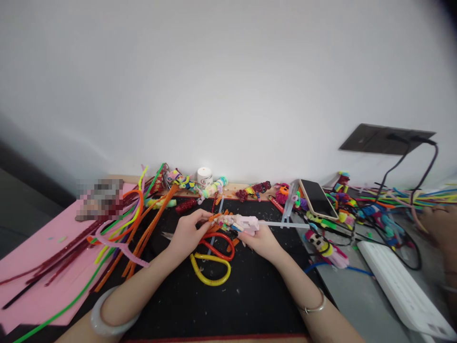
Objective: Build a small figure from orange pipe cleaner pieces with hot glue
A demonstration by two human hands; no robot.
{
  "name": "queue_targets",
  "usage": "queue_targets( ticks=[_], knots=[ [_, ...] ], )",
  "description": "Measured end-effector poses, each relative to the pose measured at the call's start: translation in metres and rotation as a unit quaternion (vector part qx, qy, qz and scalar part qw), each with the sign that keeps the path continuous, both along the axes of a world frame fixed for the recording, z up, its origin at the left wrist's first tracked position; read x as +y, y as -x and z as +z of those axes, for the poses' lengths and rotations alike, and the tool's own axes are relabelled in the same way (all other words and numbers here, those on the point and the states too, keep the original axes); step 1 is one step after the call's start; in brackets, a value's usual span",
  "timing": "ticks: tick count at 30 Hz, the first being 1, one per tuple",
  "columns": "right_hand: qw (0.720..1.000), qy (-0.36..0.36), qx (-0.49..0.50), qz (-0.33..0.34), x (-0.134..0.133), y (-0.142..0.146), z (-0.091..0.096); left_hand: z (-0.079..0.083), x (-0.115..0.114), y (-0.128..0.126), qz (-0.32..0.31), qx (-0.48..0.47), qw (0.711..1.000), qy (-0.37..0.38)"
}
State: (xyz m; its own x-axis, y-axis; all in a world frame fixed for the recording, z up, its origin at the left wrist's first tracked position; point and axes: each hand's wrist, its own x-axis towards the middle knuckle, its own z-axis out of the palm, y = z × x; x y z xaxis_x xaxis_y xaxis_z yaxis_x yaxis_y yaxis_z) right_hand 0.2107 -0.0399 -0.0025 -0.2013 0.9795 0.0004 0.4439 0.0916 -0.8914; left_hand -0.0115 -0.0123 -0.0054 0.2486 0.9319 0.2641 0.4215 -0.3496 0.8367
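My left hand (187, 233) and my right hand (262, 239) meet over a black mat (246, 295), both closed on a small pink and multicoloured pipe-cleaner figure (237, 222). The left fingers pinch its orange end. The right fingers hold its pink end, from which a pale thin stick (282, 224) juts to the right. Below the hands lie a red loop (221, 245) and a yellow loop (210, 271) of pipe cleaner. A pale bangle (107, 319) is on my left wrist and a thin bracelet (316, 305) on my right.
Loose pipe cleaners (121, 233) in several colours spread over a pink sheet (39, 267) at left. Finished small figures (214, 188) line the wall. A phone (317, 197), cables and a white power strip (400, 286) lie at right, where another person's hand (441, 224) shows.
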Motion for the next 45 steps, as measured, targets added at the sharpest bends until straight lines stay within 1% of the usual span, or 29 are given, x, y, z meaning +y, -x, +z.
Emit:
queue_targets(
  ticks=[9, 14, 18, 23, 26, 30, 36, 45],
  knots=[
    [1.0, 0.004, -0.009, -0.012, -0.001, 0.0013, 0.0049, 0.0044, -0.0009, -0.0015, -0.013, 0.012, 1.0, -0.003],
    [1.0, 0.016, -0.005, -0.006, -0.001, 0.001, 0.0036, 0.0026, 0.0003, -0.0003, 0.001, 0.01, 1.0, 0.001],
    [1.0, 0.009, -0.005, -0.006, -0.0006, 0.0009, 0.003, 0.0021, 0.0011, 0.0004, 0.014, 0.005, 1.0, 0.0],
    [1.0, 0.001, -0.013, -0.014, 0.0, 0.0006, 0.0024, 0.0035, 0.0001, -0.0004, 0.004, 0.007, 1.0, 0.0],
    [1.0, 0.008, -0.016, -0.024, 0.0003, -0.0001, 0.0012, 0.0041, -0.0008, -0.0005, 0.0, 0.008, 1.0, -0.003],
    [0.999, 0.017, -0.022, -0.029, 0.0002, -0.0008, 0.0007, 0.0035, -0.0007, 0.0002, 0.007, 0.01, 1.0, 0.0],
    [1.0, 0.005, -0.02, -0.013, 0.0001, -0.001, 0.0004, 0.0009, 0.0009, 0.0006, 0.013, 0.004, 1.0, 0.008],
    [0.999, 0.012, -0.031, -0.032, 0.0007, -0.0008, -0.0007, 0.002, 0.0006, 0.0007, 0.007, 0.0, 1.0, 0.007]
  ],
)
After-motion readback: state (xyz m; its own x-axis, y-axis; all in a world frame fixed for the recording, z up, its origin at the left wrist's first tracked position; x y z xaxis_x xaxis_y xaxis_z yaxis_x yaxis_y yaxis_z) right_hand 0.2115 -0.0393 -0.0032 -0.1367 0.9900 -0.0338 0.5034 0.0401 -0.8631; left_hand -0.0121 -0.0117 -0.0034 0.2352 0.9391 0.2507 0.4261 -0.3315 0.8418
